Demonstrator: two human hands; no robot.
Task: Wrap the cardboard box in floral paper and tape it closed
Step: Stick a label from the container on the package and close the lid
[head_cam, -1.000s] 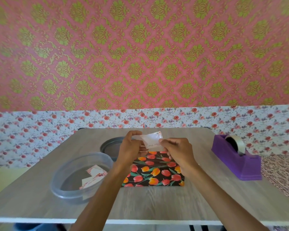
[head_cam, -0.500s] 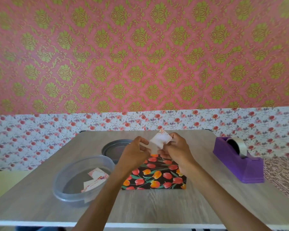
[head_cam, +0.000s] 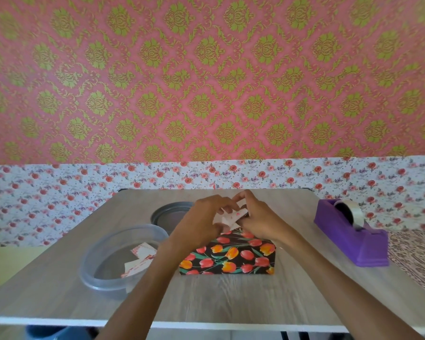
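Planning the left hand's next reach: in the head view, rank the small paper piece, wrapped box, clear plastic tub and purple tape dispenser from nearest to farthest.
From the left hand:
1. small paper piece, pinched in its fingers.
2. wrapped box, just below the hand.
3. clear plastic tub, to the left.
4. purple tape dispenser, far right.

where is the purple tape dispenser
Head view: the purple plastic tape dispenser sits on the grey table's right edge, right of the tulip-wrapped box.

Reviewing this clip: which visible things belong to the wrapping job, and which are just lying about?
Job: wrapped box, paper slip pinched by left hand and right hand, tape dispenser.
Lying about: plastic tub holding paper scraps, grey lid.
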